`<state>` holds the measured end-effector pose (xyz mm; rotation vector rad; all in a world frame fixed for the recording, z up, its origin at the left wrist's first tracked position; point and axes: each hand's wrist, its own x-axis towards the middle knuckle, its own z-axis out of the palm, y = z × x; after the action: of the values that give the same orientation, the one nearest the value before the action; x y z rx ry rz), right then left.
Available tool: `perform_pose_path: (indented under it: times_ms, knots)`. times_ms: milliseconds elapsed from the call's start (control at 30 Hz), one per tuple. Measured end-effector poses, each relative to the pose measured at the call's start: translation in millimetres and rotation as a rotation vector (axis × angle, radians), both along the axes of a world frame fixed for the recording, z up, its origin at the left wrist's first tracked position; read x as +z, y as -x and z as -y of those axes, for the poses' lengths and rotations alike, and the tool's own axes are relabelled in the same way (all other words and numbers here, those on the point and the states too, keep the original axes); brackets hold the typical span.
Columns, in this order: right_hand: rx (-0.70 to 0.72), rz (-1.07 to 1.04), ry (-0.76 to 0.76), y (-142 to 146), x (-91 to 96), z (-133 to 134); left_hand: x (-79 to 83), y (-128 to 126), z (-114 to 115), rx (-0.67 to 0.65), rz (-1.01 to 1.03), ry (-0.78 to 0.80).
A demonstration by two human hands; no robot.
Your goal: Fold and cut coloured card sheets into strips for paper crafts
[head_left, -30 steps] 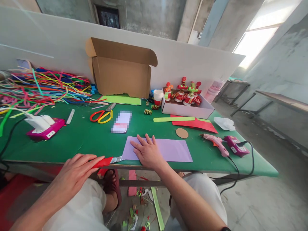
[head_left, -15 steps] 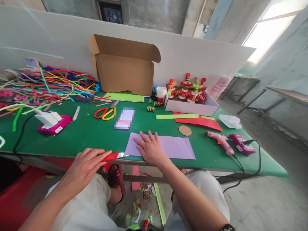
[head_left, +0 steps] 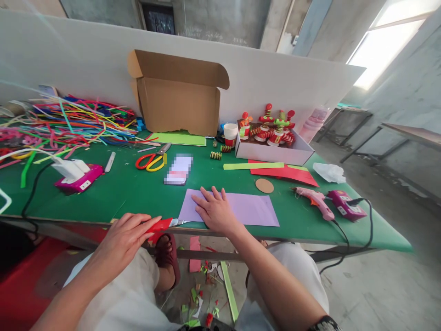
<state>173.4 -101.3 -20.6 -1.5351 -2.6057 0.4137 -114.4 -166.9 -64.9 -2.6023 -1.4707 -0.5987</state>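
Observation:
A sheet of purple paper (head_left: 253, 211) lies flat along the near edge of the green table. My right hand (head_left: 216, 211) presses down on its left half with the fingers spread. In my left hand (head_left: 127, 232) is a red utility knife (head_left: 161, 225), its fingers wrapped over the handle. The knife's blade points right and touches the paper's near edge, close to the lower left corner. Past the paper's top right edge lies a round brown cardboard disc (head_left: 264, 185).
Scissors (head_left: 153, 158) and a phone (head_left: 179, 170) lie behind the paper. A pink glue gun (head_left: 315, 201) with its cord is at the right. Farther back stand a paper cup (head_left: 230, 134) and a white box (head_left: 275, 152) of crafted figures. Pipe cleaners (head_left: 86, 119) fill the far left.
The knife's blade has slid slightly to the right along the paper's near edge. My right hand stays pressed on the paper.

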Motion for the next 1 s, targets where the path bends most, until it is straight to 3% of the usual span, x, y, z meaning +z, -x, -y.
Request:
perform_pose_path:
  times_ms: [133, 300, 833, 1000]
  knots:
    - [0.055, -0.036, 0.029, -32.1, 6.3, -2.0, -2.8, 4.8, 0.1, 0.015, 0.008, 0.009]
    - [0.022, 0.013, 0.037, -67.7, 0.0, -1.6, -6.2, 3.1, -0.3, 0.014, 0.017, 0.023]
    - [0.035, 0.008, -0.013, -67.6, -6.8, -1.2, -0.5, -11.9, 7.1, 0.029, 0.049, 0.047]
    - [0.041, 0.018, -0.023, -67.7, -8.0, -1.6, 0.3, -18.1, 9.4, 0.044, 0.021, -0.021]
